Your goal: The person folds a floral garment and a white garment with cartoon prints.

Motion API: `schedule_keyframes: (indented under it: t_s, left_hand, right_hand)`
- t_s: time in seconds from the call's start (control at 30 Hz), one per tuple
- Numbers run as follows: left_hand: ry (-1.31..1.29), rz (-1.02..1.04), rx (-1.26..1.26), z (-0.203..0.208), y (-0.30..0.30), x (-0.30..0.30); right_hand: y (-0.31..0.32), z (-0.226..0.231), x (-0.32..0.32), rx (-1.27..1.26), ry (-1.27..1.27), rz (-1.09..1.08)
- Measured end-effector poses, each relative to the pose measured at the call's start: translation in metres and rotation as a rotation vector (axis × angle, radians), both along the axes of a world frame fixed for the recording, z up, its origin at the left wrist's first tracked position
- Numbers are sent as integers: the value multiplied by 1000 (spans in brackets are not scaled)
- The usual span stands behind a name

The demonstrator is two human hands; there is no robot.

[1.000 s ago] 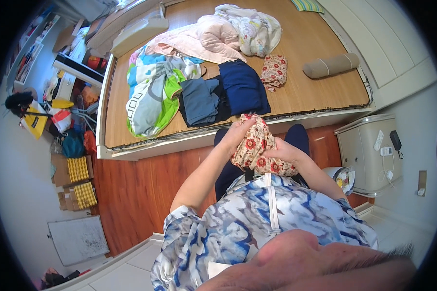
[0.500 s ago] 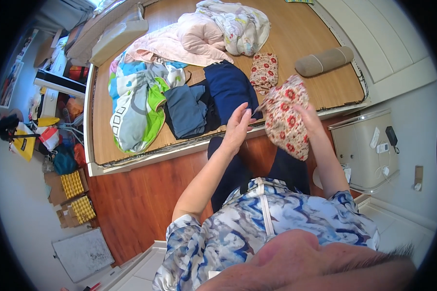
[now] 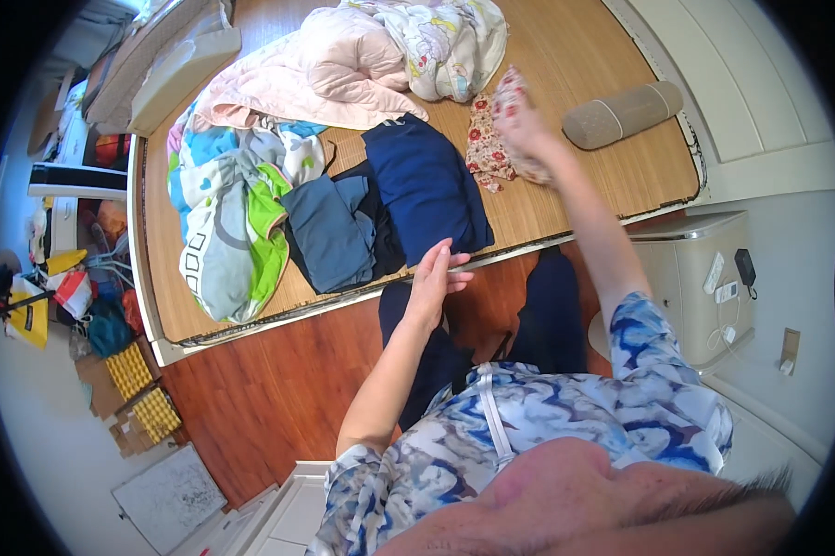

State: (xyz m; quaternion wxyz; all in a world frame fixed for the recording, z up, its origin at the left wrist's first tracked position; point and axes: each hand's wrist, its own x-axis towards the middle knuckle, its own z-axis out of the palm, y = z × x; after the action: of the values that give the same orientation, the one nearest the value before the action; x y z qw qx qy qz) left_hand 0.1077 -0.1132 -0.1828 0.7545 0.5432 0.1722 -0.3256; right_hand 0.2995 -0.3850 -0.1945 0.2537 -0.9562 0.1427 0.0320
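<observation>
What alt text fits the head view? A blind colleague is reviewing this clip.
A person's right hand lays a floral cloth on a wooden platform, beside folded navy clothing. The left hand hovers open at the platform's near edge. Crumpled bedding and a bolster pillow lie farther back.

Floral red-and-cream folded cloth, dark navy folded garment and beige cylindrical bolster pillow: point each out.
Floral red-and-cream folded cloth [image 3: 488,139]: head view, on its left half.
Dark navy folded garment [image 3: 424,188]: head view, on its middle.
Beige cylindrical bolster pillow [image 3: 621,114]: head view, mid-length on its side.
</observation>
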Motion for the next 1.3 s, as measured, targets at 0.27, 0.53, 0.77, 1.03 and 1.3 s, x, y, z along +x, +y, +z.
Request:
schedule_keyframes:
  t_s: [0.27, 0.53, 0.77, 1.03, 1.3]
  left_hand:
    - [105, -9, 6, -19, 11, -8]
    - [30, -117, -19, -18, -39, 19]
    - [91, -146, -63, -22, -67, 22]
    - [54, -330, -56, -15, -123, 39]
    - [11, -332, -167, -10, -160, 47]
  right_hand:
    - [18, -68, -15, -71, -4, -195]
    - [22, -97, -25, -142, 64, -47]
    - [-20, -111, -72, -55, -138, -7]
    - [-74, -100, -126, -153, 50, -127]
    - [-131, -51, -57, -27, -188, -349]
